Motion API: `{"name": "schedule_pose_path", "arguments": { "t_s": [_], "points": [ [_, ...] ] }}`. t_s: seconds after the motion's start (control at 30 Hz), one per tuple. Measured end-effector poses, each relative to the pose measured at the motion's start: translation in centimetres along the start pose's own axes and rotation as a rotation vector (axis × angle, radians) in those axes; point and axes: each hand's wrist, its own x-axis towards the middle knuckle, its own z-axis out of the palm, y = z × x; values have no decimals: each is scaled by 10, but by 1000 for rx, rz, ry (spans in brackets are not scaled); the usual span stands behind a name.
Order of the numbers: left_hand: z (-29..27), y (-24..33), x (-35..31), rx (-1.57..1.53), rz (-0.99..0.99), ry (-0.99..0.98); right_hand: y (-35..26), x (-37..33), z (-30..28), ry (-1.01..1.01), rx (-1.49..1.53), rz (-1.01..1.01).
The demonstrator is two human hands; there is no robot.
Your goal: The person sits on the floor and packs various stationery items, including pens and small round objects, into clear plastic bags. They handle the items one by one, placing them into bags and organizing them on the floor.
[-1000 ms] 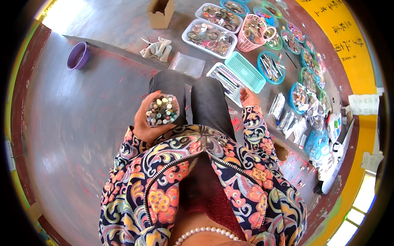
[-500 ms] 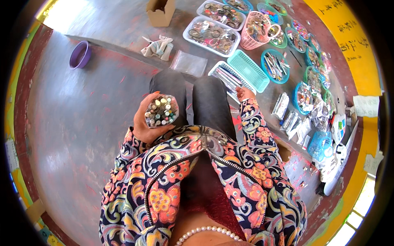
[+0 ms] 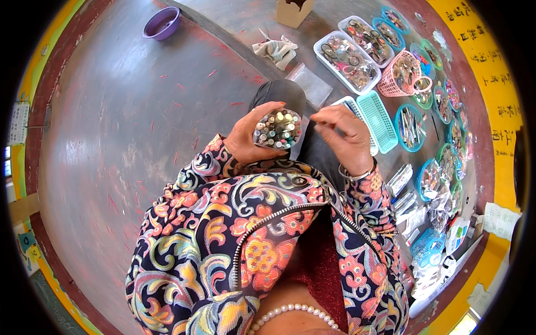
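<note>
While the grey floor (image 3: 128, 139) takes up most of what we see, it's the same as a second ago, so the real news is up at the hands; our flowery jacket (image 3: 234, 234) fills the lower middle, same as before; off to the right the row of trays (image 3: 350, 58), the teal basket (image 3: 381, 111) and the little blue bowls (image 3: 410, 127) of small bits hasn't budged; a purple bowl (image 3: 162, 23) sits far off at top left, a cardboard box (image 3: 295, 11) and a crumpled rag (image 3: 274, 49) at top middle, well apart from us.

What changed: our right hand (image 3: 343, 137) was down by the teal basket a moment back; now it has come up and across to sit just beside the bundle (image 3: 277, 128); we'd guess that means a piece got picked up and is headed for the bundle, though that's a judgement call. Its fingers are pinched shut near the tips; on what we can't really tell, it's too small, maybe a thin stick.

Our left hand (image 3: 248, 134) is still wrapped tight around the bundle of small tubes, ends pointing up at us; it sits over our knee (image 3: 282, 92), between both hands, touching the left one and just clear of the right fingertips.
</note>
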Motion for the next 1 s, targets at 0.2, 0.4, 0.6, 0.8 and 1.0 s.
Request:
{"name": "schedule_pose_path", "arguments": {
  "t_s": [0.2, 0.4, 0.6, 0.8, 1.0],
  "points": [
    [0, -3, 4, 38, 77, -102, -14, 6, 13, -194, -348, -335],
    [-3, 3, 6, -73, 2, -205, -22, 4, 9, -309, -586, -494],
    [15, 13, -2, -195, -130, -153, -18, 0, 10, -299, -666, -656],
    [14, 12, -6, 10, 45, -32, -22, 9, 11, -259, -605, -661],
    [-7, -9, -5, -126, -46, -149, -43, 16, 2, -294, -505, -541]
  ]
}}
